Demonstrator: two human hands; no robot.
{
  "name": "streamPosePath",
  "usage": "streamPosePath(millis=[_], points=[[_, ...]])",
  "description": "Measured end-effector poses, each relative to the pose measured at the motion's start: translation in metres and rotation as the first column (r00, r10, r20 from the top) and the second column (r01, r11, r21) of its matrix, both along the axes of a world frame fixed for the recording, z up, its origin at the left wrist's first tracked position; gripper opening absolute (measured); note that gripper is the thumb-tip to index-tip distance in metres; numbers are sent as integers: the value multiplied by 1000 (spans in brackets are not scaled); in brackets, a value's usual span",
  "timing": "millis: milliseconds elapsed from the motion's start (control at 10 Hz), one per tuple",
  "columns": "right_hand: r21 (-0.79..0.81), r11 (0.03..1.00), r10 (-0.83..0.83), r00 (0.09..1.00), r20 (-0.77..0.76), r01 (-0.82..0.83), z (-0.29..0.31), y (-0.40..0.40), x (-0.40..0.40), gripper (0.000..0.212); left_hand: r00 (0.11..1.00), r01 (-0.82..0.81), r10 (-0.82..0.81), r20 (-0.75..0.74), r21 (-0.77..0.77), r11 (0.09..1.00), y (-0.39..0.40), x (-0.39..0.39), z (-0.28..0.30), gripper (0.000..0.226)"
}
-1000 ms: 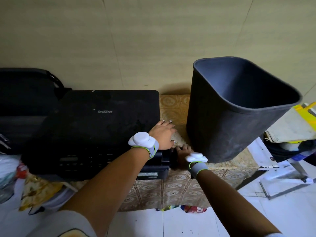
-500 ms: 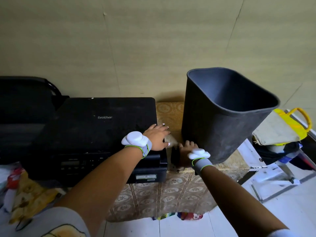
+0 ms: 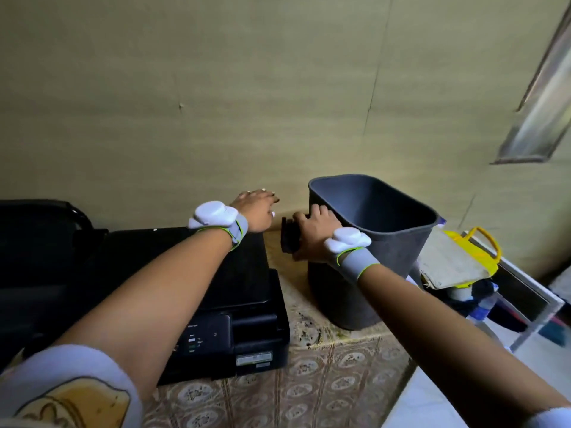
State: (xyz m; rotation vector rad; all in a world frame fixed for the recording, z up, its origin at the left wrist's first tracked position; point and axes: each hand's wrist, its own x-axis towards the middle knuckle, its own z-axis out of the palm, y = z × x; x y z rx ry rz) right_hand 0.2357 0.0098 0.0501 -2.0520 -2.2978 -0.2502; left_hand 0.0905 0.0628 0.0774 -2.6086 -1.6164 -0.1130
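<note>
A black printer [image 3: 247, 291] sits on a table covered with a patterned cloth [image 3: 324, 381]. To its right stands a dark grey plastic bin [image 3: 386, 242]. My right hand [image 3: 312, 236] grips a small black flat object [image 3: 289, 237], raised in the gap between printer and bin, just left of the bin's rim. My left hand [image 3: 256, 211] is lifted above the printer's back right corner, fingers stretched out toward the wall, holding nothing. Both wrists wear grey bands with white pods.
A black bag or chair [image 3: 40, 242] lies left of the printer. Right of the bin are a yellow-handled bag [image 3: 463, 257] with papers and a white metal frame [image 3: 531, 295]. A beige wall [image 3: 278, 103] stands close behind the table.
My right hand has lifted the black object from the table beside the printer up to the bin's rim. My left hand has left the printer's front corner and moved up and back.
</note>
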Motion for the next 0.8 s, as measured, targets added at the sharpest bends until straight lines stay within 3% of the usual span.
streamPosePath(millis=[100,200,300,500,700,800], points=[[171,982,-75,996,-51,83,38,-3,20,71,998,16,-20,54,72,997,0,13,27,50],[216,958,-171,980,-104,190,52,-3,43,70,998,39,-43,40,100,994,-1,25,37,51],[176,918,-329,931,-159,355,58,-4,74,76,996,80,-83,27,103,991,-3,45,38,53],[13,859,-499,843,-202,511,38,-6,111,82,985,165,-164,-60,11,986,-6,78,16,58],[-150,836,-548,811,-206,527,36,-5,120,106,981,159,-159,-113,-9,987,-6,72,11,60],[-47,858,-510,834,-209,512,40,0,113,109,986,118,-116,-116,18,993,-3,58,15,61]])
